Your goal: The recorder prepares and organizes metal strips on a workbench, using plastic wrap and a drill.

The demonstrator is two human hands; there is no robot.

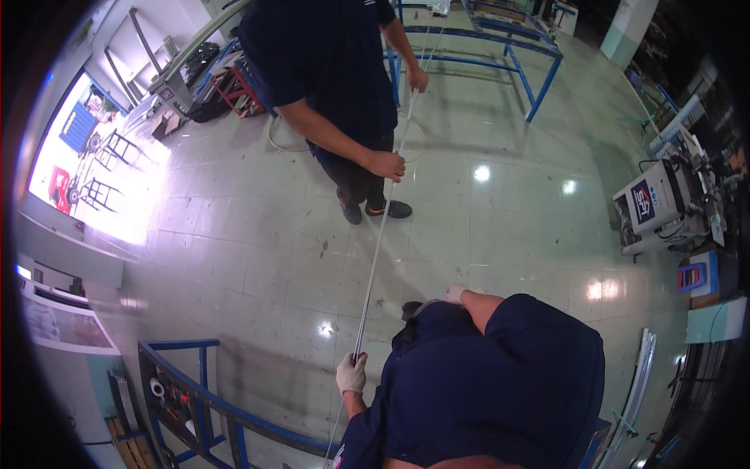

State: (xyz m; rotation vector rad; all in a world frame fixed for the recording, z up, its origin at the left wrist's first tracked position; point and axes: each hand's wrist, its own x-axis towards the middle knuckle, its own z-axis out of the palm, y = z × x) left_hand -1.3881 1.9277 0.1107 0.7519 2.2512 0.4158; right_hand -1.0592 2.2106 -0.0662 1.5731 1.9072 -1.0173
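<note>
Some strips [375,270] in left hand [351,375]

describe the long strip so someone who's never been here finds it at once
Start with the shiny tiled floor in the middle of the view. Above it, a long strip slants from the wearer's gloved left hand up to the co-worker's hands. Unlike the blue frame at lower left, it is slender, pale and hand-held.

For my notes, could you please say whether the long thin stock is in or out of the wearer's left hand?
In: the gloved left hand is curled around the long thin stock, which emerges beyond it.
</note>
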